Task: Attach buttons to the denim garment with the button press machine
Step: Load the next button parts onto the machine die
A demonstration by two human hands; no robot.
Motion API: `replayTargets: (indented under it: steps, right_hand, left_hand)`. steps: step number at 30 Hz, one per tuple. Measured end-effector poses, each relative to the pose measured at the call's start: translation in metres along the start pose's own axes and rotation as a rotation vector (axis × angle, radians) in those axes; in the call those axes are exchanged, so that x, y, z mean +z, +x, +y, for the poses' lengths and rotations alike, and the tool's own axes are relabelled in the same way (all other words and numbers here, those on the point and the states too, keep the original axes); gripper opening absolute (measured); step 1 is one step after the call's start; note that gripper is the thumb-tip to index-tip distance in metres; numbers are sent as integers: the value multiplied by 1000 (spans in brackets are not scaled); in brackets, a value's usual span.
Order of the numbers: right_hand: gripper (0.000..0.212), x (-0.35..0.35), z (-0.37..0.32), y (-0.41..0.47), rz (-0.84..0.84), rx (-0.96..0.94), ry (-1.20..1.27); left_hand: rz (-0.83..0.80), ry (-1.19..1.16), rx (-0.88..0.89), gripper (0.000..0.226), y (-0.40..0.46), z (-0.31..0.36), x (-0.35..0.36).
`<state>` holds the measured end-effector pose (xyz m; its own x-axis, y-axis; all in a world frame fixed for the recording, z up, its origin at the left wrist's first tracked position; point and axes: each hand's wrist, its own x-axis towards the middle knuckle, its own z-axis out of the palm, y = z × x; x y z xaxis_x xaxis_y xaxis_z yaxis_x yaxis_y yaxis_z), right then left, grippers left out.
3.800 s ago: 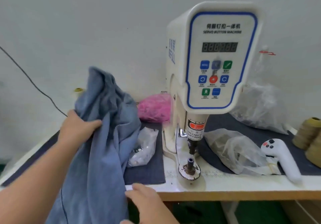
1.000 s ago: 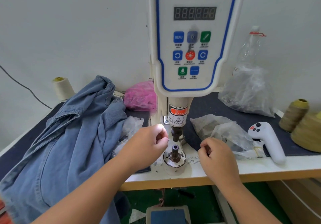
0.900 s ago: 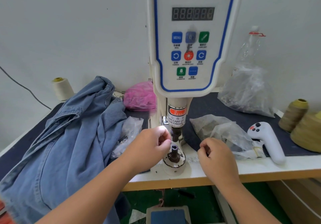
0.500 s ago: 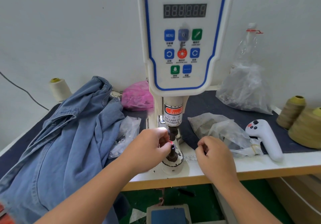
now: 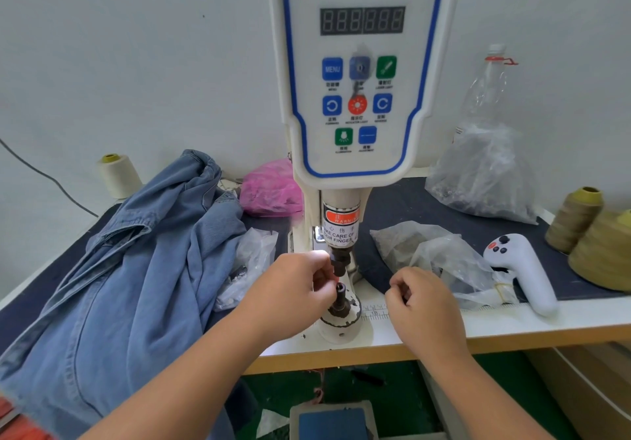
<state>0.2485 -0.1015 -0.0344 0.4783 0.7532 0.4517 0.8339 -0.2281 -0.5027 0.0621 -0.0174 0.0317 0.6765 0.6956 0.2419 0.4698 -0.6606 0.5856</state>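
Observation:
The white servo button machine (image 5: 362,74) stands in the middle of the table. Its dark upper punch (image 5: 339,262) hangs just above the lower die (image 5: 341,297) on a round base. My left hand (image 5: 293,291) is at the gap between them, fingertips pinched together on a small button part that is mostly hidden. A red light spot falls on those fingertips. My right hand (image 5: 423,306) hovers just right of the die with fingers curled into a loose fist; nothing shows inside it. The denim garment (image 5: 129,268) lies crumpled on the left of the table, untouched.
Clear bags of small parts lie left (image 5: 251,265) and right (image 5: 440,258) of the die. A pink bag (image 5: 269,190), a large clear bag (image 5: 485,173), a white handheld controller (image 5: 522,268), thread cones (image 5: 577,217) and a cream spool (image 5: 117,174) stand around. A foot pedal (image 5: 333,419) sits below.
Earlier my left hand laid the garment down on the left. In the last second my left fingertips moved in between punch and die; my right hand stayed beside the die.

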Motion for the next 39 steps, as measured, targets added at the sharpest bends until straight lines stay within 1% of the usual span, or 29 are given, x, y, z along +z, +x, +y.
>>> replayTargets:
  steps: [3, 7, 10, 13, 16, 17, 18, 19, 21, 22, 23, 25, 26, 27, 29, 31, 32, 35, 39]
  right_hand:
    - [12, 0, 0, 0, 2, 2, 3]
    - [12, 0, -1, 0, 8, 0, 9]
    - [13, 0, -1, -1, 30, 5, 26]
    - [11, -2, -1, -1, 95, 1, 65]
    - [15, -4, 0, 1, 83, -6, 137]
    - [16, -7, 0, 2, 76, -1, 189]
    - [17, -12, 1, 3, 85, 4, 232]
    - [17, -18, 2, 5, 115, 0, 243]
    - [18, -31, 10, 11, 188, 21, 154]
    - [20, -37, 17, 17, 185, 79, 79]
    - [22, -44, 23, 24, 115, 162, -2]
    - [25, -51, 30, 37, -176, 320, -160]
    - [26, -52, 31, 42, -310, 334, -212]
    - [26, -52, 32, 45, -393, 319, -244]
    - [25, -51, 30, 49, -464, 281, -268]
    - [20, -51, 28, 53, -498, 257, -259]
    - [22, -51, 27, 54, -504, 245, -252]
    - [36, -48, 29, 54, -477, 243, -252]
    - [38, -43, 30, 50, -435, 270, -249]
  left_hand:
    - [6, 7, -5, 21, 0, -1, 1]
    - [35, 28, -3, 28, 0, -4, 0]
    - [97, 48, -42, 21, 3, -14, -7]
    - [280, 93, -125, 16, 5, -32, -13]
    - [541, 42, -286, 16, 3, -53, -17]
    - [590, 25, -344, 17, 3, -62, -18]
    - [593, 25, -388, 17, 1, -70, -18]
    - [563, 48, -414, 15, 0, -77, -17]
    - [473, 142, -437, 9, -4, -88, -12]
    - [427, 209, -439, 11, -5, -91, -9]
    - [386, 279, -436, 15, -5, -92, -6]
    - [346, 361, -429, 21, -3, -93, -4]
    - [342, 365, -423, 23, -3, -94, -4]
    - [345, 353, -413, 24, -3, -95, -4]
    - [356, 311, -396, 27, -5, -97, -5]
    - [367, 275, -381, 30, -7, -97, -5]
    - [373, 265, -375, 31, -7, -97, -5]
    - [382, 261, -367, 30, -8, -97, -6]
    - [380, 273, -363, 24, -9, -94, -7]
